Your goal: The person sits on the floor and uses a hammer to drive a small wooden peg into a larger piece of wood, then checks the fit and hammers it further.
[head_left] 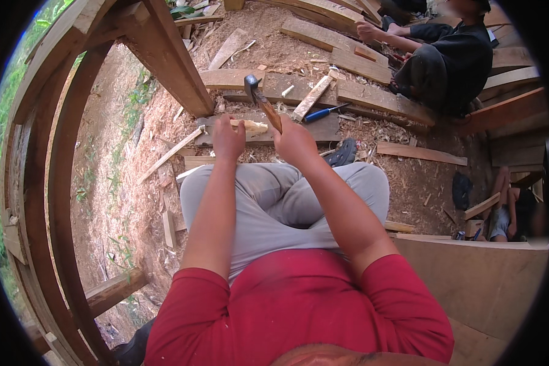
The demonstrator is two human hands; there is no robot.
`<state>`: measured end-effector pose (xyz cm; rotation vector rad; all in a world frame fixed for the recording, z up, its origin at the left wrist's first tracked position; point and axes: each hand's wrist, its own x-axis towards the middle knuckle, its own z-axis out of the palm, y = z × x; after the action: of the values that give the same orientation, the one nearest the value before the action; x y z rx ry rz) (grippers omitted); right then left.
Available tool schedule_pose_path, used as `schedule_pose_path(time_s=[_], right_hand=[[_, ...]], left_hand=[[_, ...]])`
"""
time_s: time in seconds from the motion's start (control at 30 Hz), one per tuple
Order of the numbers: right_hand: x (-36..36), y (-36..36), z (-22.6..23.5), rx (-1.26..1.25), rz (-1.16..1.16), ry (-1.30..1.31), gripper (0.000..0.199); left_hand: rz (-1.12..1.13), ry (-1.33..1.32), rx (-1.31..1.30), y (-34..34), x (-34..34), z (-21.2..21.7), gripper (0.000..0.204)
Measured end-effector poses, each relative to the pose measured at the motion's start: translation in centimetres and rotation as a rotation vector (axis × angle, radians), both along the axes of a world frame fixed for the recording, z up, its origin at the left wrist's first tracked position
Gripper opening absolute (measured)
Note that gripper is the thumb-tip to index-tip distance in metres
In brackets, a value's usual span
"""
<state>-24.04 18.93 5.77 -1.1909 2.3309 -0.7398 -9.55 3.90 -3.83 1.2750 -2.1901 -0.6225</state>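
My right hand (pixel 295 144) is closed round the wooden handle of a hammer (pixel 268 110), its dark metal head raised up and to the left. My left hand (pixel 229 141) grips a short pale piece of wood (pixel 254 126), rough and chipped at its right end. This piece lies over a weathered plank (pixel 320 129) in front of my crossed legs. Just beyond my right hand, a blue-handled tool (pixel 319 114) with a thin metal shaft rests on the boards. Close to it leans a narrow light offcut (pixel 313 97).
A wooden frame with thick posts (pixel 174 61) rises on the left. Several planks (pixel 384 100) lie among shavings. A dark sandal (pixel 343 152) is near my right knee. One person (pixel 448 61) sits at far right; another (pixel 507 207) is lower right, beyond a wooden panel (pixel 488 274).
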Motion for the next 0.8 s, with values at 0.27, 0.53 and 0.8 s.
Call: schedule_pose_path(time_s=[0.27,0.53,0.8], right_hand=[[-1.2,1.6,-3.9,0.167,0.041,0.031,0.033],[-0.9,3.0,0.2,-0.062,-0.094,-0.158,0.036],[-2.3,9.2,-2.8,-0.189,-0.418,-0.948,0.026]], left_hand=[[-0.026,0.034,0.025,0.1,-0.9,-0.9,0.033],[-0.001,0.156,0.036,-0.2,-0.6,-0.5,0.031],[-0.092,0.436,-0.01,0.1,0.6,2.7,0.026]])
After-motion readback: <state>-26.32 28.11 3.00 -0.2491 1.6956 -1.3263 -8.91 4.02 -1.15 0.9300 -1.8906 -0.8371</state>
